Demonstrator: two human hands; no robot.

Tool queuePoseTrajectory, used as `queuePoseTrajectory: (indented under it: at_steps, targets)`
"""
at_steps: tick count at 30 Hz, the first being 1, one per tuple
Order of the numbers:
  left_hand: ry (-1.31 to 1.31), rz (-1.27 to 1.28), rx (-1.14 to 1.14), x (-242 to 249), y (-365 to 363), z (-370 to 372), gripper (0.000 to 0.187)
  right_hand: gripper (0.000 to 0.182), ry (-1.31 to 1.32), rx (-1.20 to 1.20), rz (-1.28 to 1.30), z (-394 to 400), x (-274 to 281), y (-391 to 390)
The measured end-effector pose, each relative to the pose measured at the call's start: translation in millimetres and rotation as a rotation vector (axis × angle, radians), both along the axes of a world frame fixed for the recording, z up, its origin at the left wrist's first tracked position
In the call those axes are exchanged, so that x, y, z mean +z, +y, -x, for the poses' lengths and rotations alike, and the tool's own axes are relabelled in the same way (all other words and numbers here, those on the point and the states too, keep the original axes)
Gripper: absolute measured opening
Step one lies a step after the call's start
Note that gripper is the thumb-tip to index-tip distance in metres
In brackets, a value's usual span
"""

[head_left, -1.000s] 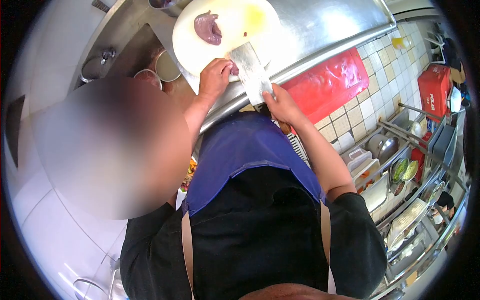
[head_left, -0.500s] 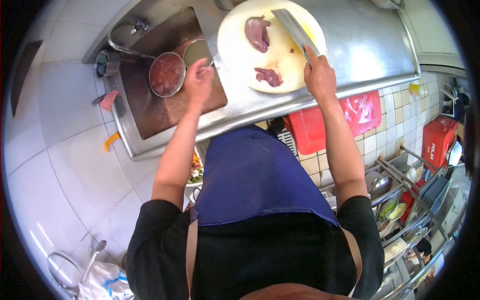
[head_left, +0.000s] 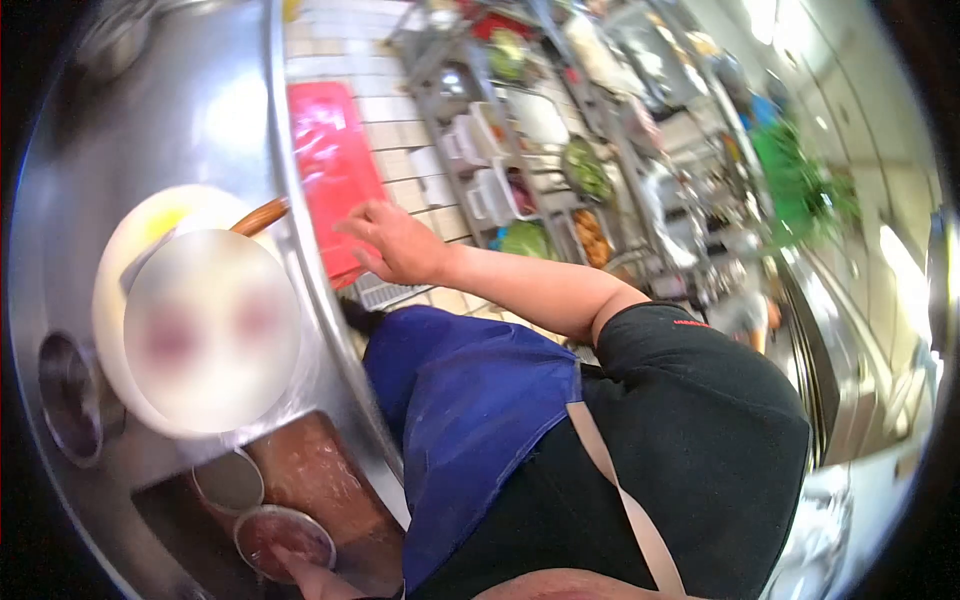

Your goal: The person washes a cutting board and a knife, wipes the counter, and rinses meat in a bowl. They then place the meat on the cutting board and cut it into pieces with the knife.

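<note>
My right hand (head_left: 397, 243) hovers open beside the steel counter's edge, fingers spread and holding nothing. Just left of it, the cleaver's wooden handle (head_left: 262, 215) sticks out over the rim of the round white cutting board (head_left: 135, 245); the blade rests on the board. A blurred patch hides most of the board's middle. Only the fingers of my left hand (head_left: 303, 573) show at the bottom edge. They are at a steel bowl of red liquid (head_left: 283, 535) in the sink (head_left: 320, 480), and their grip is unclear.
A second steel bowl (head_left: 228, 482) sits in the sink, and a metal pot (head_left: 66, 400) stands left of the board. A red crate (head_left: 325, 150) lies on the tiled floor below the counter (head_left: 200, 110). Racks with tubs of vegetables (head_left: 545, 170) fill the right side.
The view has swung round to the right. My right hand has let go of the cleaver, which now lies on the board. My left hand has dropped to the bowl in the sink.
</note>
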State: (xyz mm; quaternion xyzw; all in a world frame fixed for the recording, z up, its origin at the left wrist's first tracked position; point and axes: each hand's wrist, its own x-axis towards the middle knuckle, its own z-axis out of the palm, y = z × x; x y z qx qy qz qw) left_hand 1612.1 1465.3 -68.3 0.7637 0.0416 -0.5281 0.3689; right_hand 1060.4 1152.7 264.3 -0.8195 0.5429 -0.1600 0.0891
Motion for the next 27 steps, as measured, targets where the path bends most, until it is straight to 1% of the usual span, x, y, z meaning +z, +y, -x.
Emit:
queuePoseTrajectory:
  at_steps: [1, 2, 4, 5, 6, 8, 9, 11, 12, 14, 15, 18, 22, 24, 25, 27]
  targets:
    - [-0.014, -0.01, -0.053, 3.1, -3.6, 4.1, 0.04, 0.043, 0.048, -0.054, -0.05, 13.6, -4.9, 18.2]
    - [-0.03, -0.009, -0.121, 11.8, -14.0, 20.2, 0.04, 0.043, 0.072, -0.1, -0.036, 20.3, -7.5, 36.0]
    - [-0.041, 0.039, -0.226, 26.5, -30.1, 55.1, 0.04, 0.044, 0.052, -0.255, -0.229, 36.3, -6.0, 88.7]
    - [-0.03, 0.062, -0.282, 30.6, -42.1, 66.2, 0.041, 0.046, 0.043, -0.258, -0.241, 38.4, -10.4, 105.4]
    - [-0.018, 0.086, -0.335, 34.1, -53.0, 82.9, 0.041, 0.046, 0.04, -0.316, -0.298, 33.6, -10.2, 118.8]
    - [0.019, 0.133, -0.435, 38.6, -74.8, 107.0, 0.041, 0.043, 0.009, -0.292, -0.36, 25.4, -9.1, 138.6]
    - [0.04, 0.152, -0.478, 39.9, -81.2, 116.4, 0.041, 0.043, 0.016, -0.33, -0.348, 24.6, -14.3, 147.2]
    - [0.068, 0.168, -0.54, 43.2, -90.0, 133.9, 0.042, 0.041, 0.0, -0.258, -0.405, 25.2, -23.7, 162.5]
    - [0.077, 0.169, -0.566, 44.9, -92.3, 137.1, 0.042, 0.041, -0.001, -0.279, -0.408, 24.9, -25.6, 169.2]
    - [0.101, 0.18, -0.62, 51.3, -95.6, 146.5, 0.043, 0.036, -0.052, -0.254, -0.526, 26.2, -25.5, 180.4]
    - [0.105, 0.182, -0.639, 54.2, -97.9, 151.1, 0.043, 0.034, -0.047, -0.227, -0.516, 28.0, -26.8, 186.3]
    - [0.121, 0.194, -0.687, 64.2, -102.0, 158.4, 0.043, 0.036, -0.125, -0.219, -0.561, 25.3, -22.2, 197.0]
    - [0.121, 0.19, -0.719, 75.8, -97.6, 162.2, 0.044, 0.034, -0.16, -0.19, -0.575, 20.0, -22.7, 201.4]
    - [0.118, 0.191, -0.733, 81.7, -96.9, 163.6, 0.045, 0.031, -0.181, -0.102, -0.604, 15.0, -21.5, 197.9]
    - [0.115, 0.19, -0.736, 83.8, -95.9, 162.8, 0.045, 0.031, -0.189, -0.102, -0.602, 8.9, -23.1, 195.0]
    - [0.109, 0.188, -0.738, 91.3, -95.6, 165.7, 0.046, 0.03, -0.341, 0.023, -0.618, -9.2, -25.8, 187.2]
